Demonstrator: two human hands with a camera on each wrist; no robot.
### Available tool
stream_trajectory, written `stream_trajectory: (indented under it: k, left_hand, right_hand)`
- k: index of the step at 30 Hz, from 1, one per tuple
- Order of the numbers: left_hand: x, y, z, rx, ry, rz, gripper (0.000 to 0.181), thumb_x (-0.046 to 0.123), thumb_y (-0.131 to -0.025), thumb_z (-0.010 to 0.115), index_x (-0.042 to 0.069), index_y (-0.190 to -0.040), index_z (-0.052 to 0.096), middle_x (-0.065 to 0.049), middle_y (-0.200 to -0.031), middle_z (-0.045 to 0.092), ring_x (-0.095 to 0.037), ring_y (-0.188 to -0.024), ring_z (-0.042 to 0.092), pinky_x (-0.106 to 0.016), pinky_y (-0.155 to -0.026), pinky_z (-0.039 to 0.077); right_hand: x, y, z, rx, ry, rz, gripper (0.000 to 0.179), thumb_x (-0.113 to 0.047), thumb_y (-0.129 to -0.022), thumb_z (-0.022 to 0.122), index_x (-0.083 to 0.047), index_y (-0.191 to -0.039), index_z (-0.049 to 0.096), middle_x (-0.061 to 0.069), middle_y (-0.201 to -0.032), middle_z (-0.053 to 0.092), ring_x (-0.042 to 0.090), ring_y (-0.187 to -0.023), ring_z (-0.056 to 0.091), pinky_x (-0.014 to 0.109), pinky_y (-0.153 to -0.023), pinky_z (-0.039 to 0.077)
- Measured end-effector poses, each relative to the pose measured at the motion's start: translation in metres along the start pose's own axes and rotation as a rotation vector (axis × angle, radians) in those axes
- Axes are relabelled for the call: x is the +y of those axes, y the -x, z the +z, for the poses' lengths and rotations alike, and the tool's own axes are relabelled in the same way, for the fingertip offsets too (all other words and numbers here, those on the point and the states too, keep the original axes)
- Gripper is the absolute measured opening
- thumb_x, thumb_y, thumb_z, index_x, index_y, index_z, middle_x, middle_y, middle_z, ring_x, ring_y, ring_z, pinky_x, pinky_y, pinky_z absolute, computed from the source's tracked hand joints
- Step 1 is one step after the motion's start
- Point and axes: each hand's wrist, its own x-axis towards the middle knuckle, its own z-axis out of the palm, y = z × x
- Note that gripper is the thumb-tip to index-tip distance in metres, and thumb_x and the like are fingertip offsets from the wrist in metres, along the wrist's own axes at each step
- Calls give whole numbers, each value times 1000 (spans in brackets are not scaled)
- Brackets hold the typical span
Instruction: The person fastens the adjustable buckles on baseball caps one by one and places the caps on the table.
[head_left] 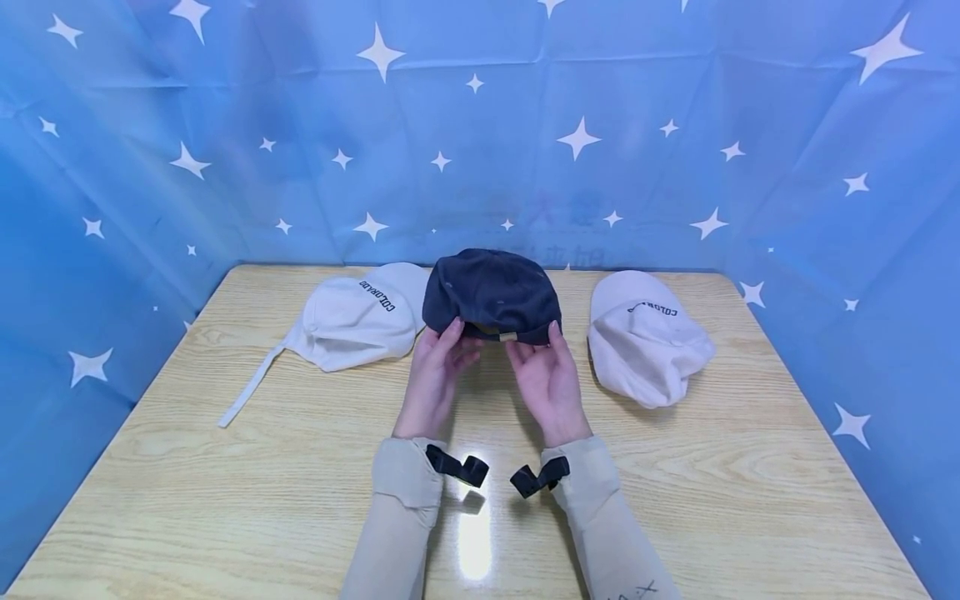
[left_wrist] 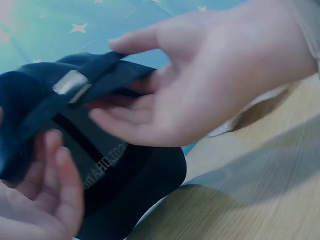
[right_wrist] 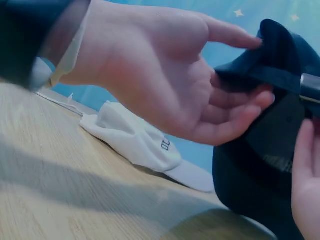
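Note:
A dark navy baseball cap (head_left: 498, 287) is held up over the table's far middle, its back edge toward me. My left hand (head_left: 433, 375) pinches the left part of that edge, thumb outside and fingers underneath. On the right part, my right hand (head_left: 550, 387) pinches it likewise, as the left wrist view also shows. Between the hands, a metal buckle (left_wrist: 71, 82) sits on the back strap. Through the opening, the reverse of stitched letters (left_wrist: 105, 167) shows inside the front. The brim (left_wrist: 165, 175) points away and down.
A white cap (head_left: 360, 321) lettered COLORADO lies left on the wooden table (head_left: 247, 500), its loose strap (head_left: 253, 387) trailing toward me. Another white COLORADO cap (head_left: 648, 337) lies right, its crown crumpled. A blue star-patterned cloth (head_left: 480, 125) surrounds the back and sides.

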Motion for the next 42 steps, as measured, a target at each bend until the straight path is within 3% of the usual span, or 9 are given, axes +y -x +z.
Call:
stream_trajectory:
  k: [7,12,17,23,27,30,34,42]
  left_hand:
    - [-4,-2,-8,-18,49,-80,33,22,-87,58,6,-115,50,-6,-91,61,-21,-83,59,-48,-91,38]
    - [-4,-3,-11,46,124,-75,36,27,-89,55,7,-118,47,-6,-96,58,-18,-83,57,-41,-89,41]
    - [-7,-4,-14,77,149,-98,29,28,-91,51,9,-112,48,-4,-95,58,-15,-79,56,-36,-83,44]
    - [-14,-4,-23,125,94,-160,27,32,-89,53,12,-106,50,-4,-96,55,-14,-76,54,-36,-76,45]
    - [-20,-5,-32,151,22,-183,30,33,-90,52,10,-109,48,-6,-98,54,-16,-78,55,-34,-74,46]
    - [-23,-6,-39,151,-6,-194,29,31,-90,51,9,-109,49,-6,-95,57,-15,-75,56,-34,-73,46]
    - [-26,-6,-46,145,-30,-195,27,30,-90,51,9,-107,52,-5,-92,59,-16,-74,56,-37,-76,46]
    - [-27,-6,-52,164,11,-194,22,28,-90,53,9,-98,56,-4,-86,58,-16,-75,57,-37,-79,46]
  right_hand:
    - [-4,-1,-7,102,-70,-41,30,-24,-90,53,-10,-117,50,7,-110,59,18,-100,53,32,-94,34]
    - [-7,-3,-14,162,-39,-53,38,-24,-88,58,-12,-122,47,4,-116,54,16,-105,51,29,-94,36]
    - [-10,-5,-17,239,24,-28,36,-23,-85,62,-13,-117,49,1,-106,54,14,-91,54,28,-81,44]
    - [-9,-4,-20,397,184,5,25,-21,-86,61,-8,-106,52,2,-92,59,12,-78,57,25,-67,47]
    - [-10,-3,-23,455,198,4,21,-18,-88,57,-7,-105,53,2,-94,61,12,-85,59,25,-72,48]
    - [-12,-4,-26,483,180,-8,17,-16,-89,55,-7,-103,53,1,-95,62,12,-90,59,27,-78,47]
    - [-14,-5,-29,484,173,-14,12,-15,-91,52,-8,-101,53,1,-92,62,12,-87,59,28,-75,47]
    - [-14,-5,-31,469,184,9,15,-14,-91,50,-9,-105,52,0,-96,62,12,-86,58,27,-73,46]
